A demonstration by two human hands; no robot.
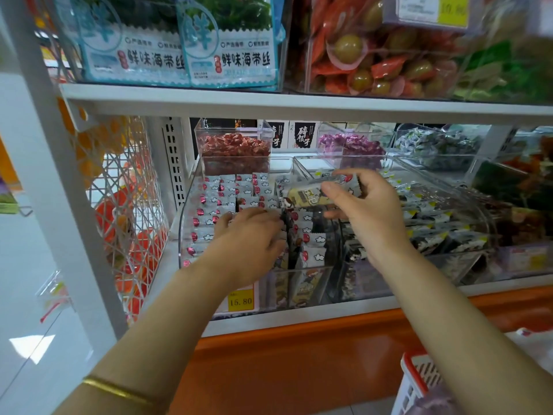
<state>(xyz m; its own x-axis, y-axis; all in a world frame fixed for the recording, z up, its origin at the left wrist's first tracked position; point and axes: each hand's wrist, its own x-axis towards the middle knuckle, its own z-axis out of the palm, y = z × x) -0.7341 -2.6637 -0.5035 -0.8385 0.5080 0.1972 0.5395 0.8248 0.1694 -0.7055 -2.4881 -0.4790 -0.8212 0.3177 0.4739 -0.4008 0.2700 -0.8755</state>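
R hand pinches a snack packet btwn thumb & fingers, just above the clear bin. L hand is down in the bin's packet rows, fingers buried, can't tell if gripping. Risks, imo: L hand eases off & upright rows flop into the gap; packet goes in skewed & jams; slick wrapper slips, drops behind the bin.

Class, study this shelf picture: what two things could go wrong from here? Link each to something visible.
1. The right hand holds the packet in its fingertips above the clear bin; it might slip and land crooked.
2. The left hand presses among the upright rows of packets; a shove could topple them.
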